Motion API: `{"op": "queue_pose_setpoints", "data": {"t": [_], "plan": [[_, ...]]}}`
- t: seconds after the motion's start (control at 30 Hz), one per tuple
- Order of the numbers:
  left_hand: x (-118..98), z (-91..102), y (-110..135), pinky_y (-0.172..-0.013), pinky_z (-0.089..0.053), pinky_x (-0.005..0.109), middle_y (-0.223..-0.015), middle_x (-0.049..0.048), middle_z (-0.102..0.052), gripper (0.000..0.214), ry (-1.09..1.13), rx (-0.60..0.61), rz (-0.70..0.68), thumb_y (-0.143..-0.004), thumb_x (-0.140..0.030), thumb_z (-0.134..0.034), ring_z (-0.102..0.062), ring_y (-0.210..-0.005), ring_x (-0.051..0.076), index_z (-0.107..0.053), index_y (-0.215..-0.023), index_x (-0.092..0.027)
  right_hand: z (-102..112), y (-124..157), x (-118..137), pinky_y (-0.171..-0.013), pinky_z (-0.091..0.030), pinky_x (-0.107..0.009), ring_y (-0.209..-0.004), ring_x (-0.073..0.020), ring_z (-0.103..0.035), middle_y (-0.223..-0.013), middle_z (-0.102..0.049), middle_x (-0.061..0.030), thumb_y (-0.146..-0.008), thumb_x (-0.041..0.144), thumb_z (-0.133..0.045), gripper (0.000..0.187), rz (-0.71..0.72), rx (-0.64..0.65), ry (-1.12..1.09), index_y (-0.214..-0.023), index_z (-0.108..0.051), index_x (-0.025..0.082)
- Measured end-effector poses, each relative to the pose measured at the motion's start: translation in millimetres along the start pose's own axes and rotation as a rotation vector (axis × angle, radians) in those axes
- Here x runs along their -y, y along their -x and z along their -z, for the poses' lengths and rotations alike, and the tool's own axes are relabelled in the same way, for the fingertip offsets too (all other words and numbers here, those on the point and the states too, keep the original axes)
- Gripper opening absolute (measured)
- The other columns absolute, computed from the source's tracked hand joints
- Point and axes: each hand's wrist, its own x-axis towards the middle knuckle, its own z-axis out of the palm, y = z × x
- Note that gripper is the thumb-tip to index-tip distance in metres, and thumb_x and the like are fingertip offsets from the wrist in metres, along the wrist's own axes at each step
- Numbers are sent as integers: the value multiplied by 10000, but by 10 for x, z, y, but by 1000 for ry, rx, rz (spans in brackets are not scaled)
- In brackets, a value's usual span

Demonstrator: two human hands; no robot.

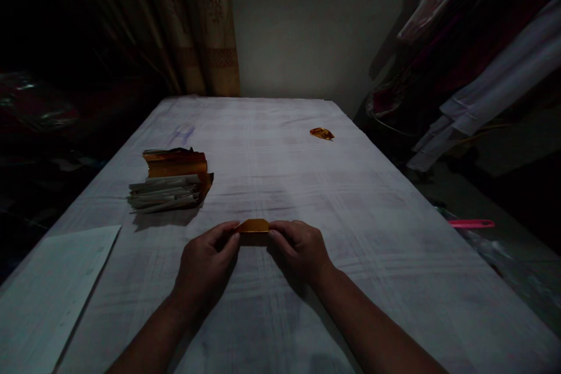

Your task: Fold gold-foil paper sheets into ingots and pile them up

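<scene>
Between my two hands is a small folded piece of gold foil paper (254,226), held just over the cloth near the middle of the table. My left hand (208,257) pinches its left end between thumb and fingers. The right end is gripped the same way by my right hand (302,248). Its upper edge is straight with slanted corners, and my fingertips hide both ends. To the left lies a stack of gold foil paper sheets (175,165), curled, with pale undersides showing. A folded gold foil piece (322,133) rests farther back on the right.
A pale plaid cloth (272,187) covers the table. At the left front lies a white sheet (61,286). Behind the table are a curtain (193,23) and a low wall (307,35). Clothes (495,82) hang at right, above a pink handle (472,224) beyond the edge.
</scene>
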Motion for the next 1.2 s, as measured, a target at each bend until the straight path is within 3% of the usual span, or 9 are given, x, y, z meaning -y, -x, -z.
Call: {"op": "queue_pose_setpoints", "data": {"t": [0.2,0.4,0.6,0.7,0.9,1.2], "plan": [[-66,14,-18,-847,-603,397,-967,33,-811,358,-47,-2,-3,-822,-468,-583,-768,-895,264,-791,-1022,-258,-5,1,11,-689,-525,-274,-725,-181,-715,-866,-789,-51,-964,293,-597,203,90,-16,28,-1064,-753,208],[-92,-4,11,-800,-602,360,-944,16,-810,316,-3,3,17,-830,-459,-601,-765,-866,245,-791,-994,-267,-15,-7,23,-729,-554,-283,-768,-187,-732,-891,-792,-51,-927,236,-578,224,-9,-43,16,-1064,-753,217],[-132,-16,37,-783,-598,354,-918,22,-807,293,46,17,43,-817,-437,-612,-760,-842,240,-788,-955,-248,-28,6,31,-772,-569,-344,-823,-230,-737,-932,-794,-80,-869,298,-622,325,-153,2,144,-1157,-740,204],[-131,-29,44,-780,-599,357,-930,30,-808,304,65,8,47,-815,-437,-606,-761,-847,244,-786,-962,-242,-10,-3,80,-773,-558,-349,-844,-238,-735,-939,-794,-65,-858,311,-644,268,-186,40,169,-1087,-763,237],[-110,-43,54,-787,-599,344,-909,21,-805,267,43,-9,29,-832,-408,-611,-757,-812,224,-785,-959,-250,22,-22,138,-781,-545,-323,-853,-216,-741,-955,-800,-38,-881,245,-599,219,-219,64,116,-992,-787,261],[-118,-29,54,-660,-582,308,-817,20,-794,294,-4,12,31,-835,-495,-644,-741,-713,217,-779,-878,-237,23,-16,93,-757,-561,-322,-840,-218,-755,-935,-807,-23,-906,225,-575,250,-191,46,78,-997,-799,285]]}}
